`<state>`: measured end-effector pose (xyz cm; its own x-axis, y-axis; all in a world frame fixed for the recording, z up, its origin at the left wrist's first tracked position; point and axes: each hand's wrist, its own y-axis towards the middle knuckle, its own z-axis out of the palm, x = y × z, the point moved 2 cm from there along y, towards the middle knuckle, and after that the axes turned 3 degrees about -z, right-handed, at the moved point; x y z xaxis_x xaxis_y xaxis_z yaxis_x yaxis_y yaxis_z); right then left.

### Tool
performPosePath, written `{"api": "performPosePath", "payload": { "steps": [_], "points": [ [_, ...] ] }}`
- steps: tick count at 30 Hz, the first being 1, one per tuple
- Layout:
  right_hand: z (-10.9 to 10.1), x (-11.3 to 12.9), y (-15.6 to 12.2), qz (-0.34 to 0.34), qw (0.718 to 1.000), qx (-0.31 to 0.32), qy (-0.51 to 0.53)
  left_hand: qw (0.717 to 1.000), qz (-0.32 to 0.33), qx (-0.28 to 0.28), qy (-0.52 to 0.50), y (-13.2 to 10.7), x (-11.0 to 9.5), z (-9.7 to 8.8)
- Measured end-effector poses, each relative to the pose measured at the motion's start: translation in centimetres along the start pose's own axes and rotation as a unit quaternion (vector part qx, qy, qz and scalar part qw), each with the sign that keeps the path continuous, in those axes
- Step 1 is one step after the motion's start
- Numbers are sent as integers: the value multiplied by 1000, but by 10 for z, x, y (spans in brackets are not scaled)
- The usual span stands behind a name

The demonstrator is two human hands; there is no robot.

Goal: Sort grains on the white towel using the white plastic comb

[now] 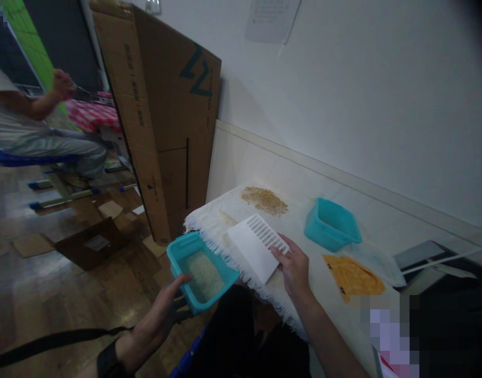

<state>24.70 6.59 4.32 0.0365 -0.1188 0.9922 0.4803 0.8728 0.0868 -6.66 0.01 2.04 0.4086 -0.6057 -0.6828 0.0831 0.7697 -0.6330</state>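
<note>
My left hand (168,304) grips the near side of a turquoise plastic tub (181,247), thumb over the rim. Pale grains that look like rice (205,275) lie in its bottom. The tub is held just off the table's front edge. In my right hand (293,262) is a flat white plastic scraper with a row of slots (248,247), pinched by its right end above the white fringed cloth (203,212). A few pale grains (227,218) lie beyond the scraper. Farther back on the cloth is a heap of tan beans or grains (266,200).
A second turquoise tub (331,239) stands on the table at right, behind an orange-yellow packet (354,275). A tall cardboard box (173,110) rises at the table's left end. Cardboard pieces (89,241) lie on the floor. Another person (20,115) sits at far left.
</note>
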Motion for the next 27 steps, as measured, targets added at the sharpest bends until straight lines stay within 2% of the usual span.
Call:
{"api": "performPosePath", "payload": {
  "steps": [3, 8, 14, 18, 21, 25, 27],
  "points": [
    [5, 2, 12, -31, 999, 17, -21, 1000, -1, -6, -4, -4, -3, 4],
    [15, -2, 13, -24, 998, 55, -30, 1000, -5, -10, 6, -2, -2, 2],
    [21, -1, 19, -26, 998, 45, -26, 1000, 17, 8, -1, 8, 7, -9],
    [29, -2, 15, -12, 997, 67, -21, 1000, -4, -1, 17, 8, 5, -7],
    [33, -2, 13, -3, 997, 75, -6, 1000, 6, -3, 19, 8, 3, -5],
    [35, -1, 13, -16, 998, 57, -6, 1000, 13, 2, 16, 11, 5, -9],
    [38, -2, 7, -14, 997, 76, -16, 1000, 11, 2, 15, 13, 7, -11]
  ]
}}
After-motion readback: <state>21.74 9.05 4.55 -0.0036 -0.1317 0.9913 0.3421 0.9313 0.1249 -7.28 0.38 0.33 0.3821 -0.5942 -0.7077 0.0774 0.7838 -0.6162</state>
